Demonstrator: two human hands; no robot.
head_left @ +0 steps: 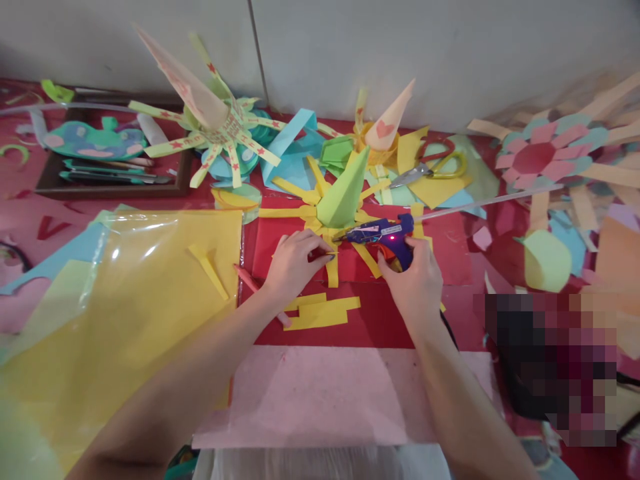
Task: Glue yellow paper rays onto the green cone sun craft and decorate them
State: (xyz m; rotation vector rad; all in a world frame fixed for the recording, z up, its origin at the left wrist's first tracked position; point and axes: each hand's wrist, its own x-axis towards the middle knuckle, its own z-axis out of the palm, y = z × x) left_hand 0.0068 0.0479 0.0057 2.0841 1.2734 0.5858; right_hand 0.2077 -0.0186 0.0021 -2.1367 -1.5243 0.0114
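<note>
My right hand [416,277] is wrapped around a blue glue gun [383,232] with a lit red light and an orange trigger. The gun's nozzle points left, at the near base of a green paper cone [345,197]. Yellow paper strips [283,213] spread out like rays around that cone. My left hand [299,261] is closed in a pinch beside the nozzle, on a thin yellow paper strip that its fingers partly hide. Below the hands lie loose yellow paper pieces [325,312] and a pink pen-like stick [247,277].
Red-handled and yellow-handled scissors [430,167] lie among paper scraps behind. Two more cone crafts [205,110] stand near the wall. At left are a dark tray [115,193] with cutters and a plastic-wrapped yellow sheet [165,280]. A pink paper flower [534,159] is at right.
</note>
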